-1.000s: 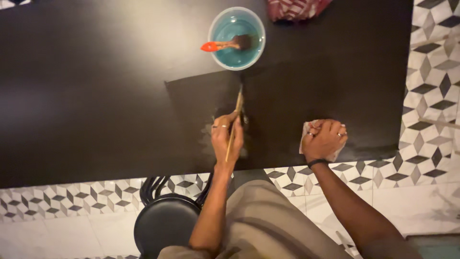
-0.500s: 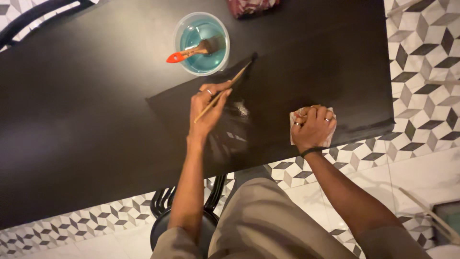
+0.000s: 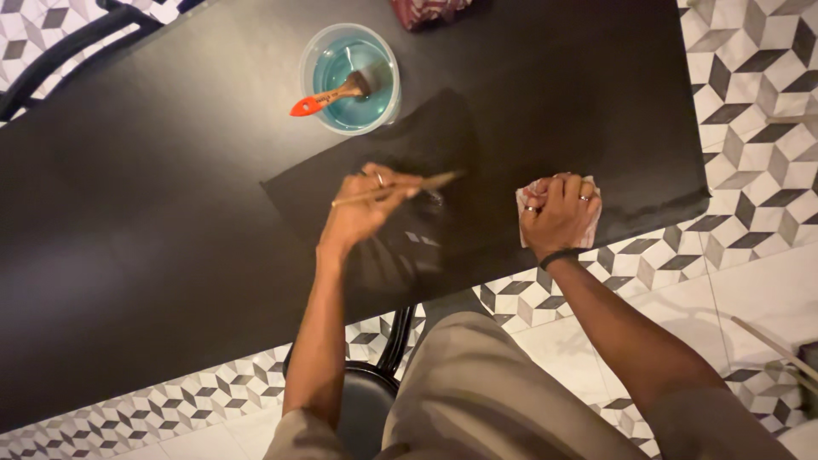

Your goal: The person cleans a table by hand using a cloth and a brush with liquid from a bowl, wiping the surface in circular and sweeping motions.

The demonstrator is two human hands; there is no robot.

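**On the black bench: two hands, brush, sheet and cloth**

On the bench (image 3: 170, 255), long, black and matt, lies a dark sheet (image 3: 443, 153), near-black and glossy in patches, set at an angle near the middle.

Left hand (image 3: 366, 209): over the sheet, fingers pinched round a thin wooden brush (image 3: 396, 187). Brush lies almost level, its tip pointing right and blurred above the sheet; whether the tip touches the sheet cannot be told.

Right hand (image 3: 558, 213): near the bench's near edge, well apart from the left. Fingers curled and pressed down on a crumpled pale cloth (image 3: 588, 230), which shows at the sides of the hand. Rings on several fingers; dark band at the wrist.

Tub (image 3: 388, 102): round, clear plastic, holding blue-tinted water; stands just beyond the sheet's far corner. Inside leans a broad paintbrush (image 3: 328, 95) with wooden shaft and orange-red handle end jutting over the rim to the left.

Red patterned object (image 3: 426, 10): at the far edge, cut off by the frame.

Floor (image 3: 750, 77): grey, black and white cube-pattern tiles. Black chair (image 3: 362, 409) below the bench.
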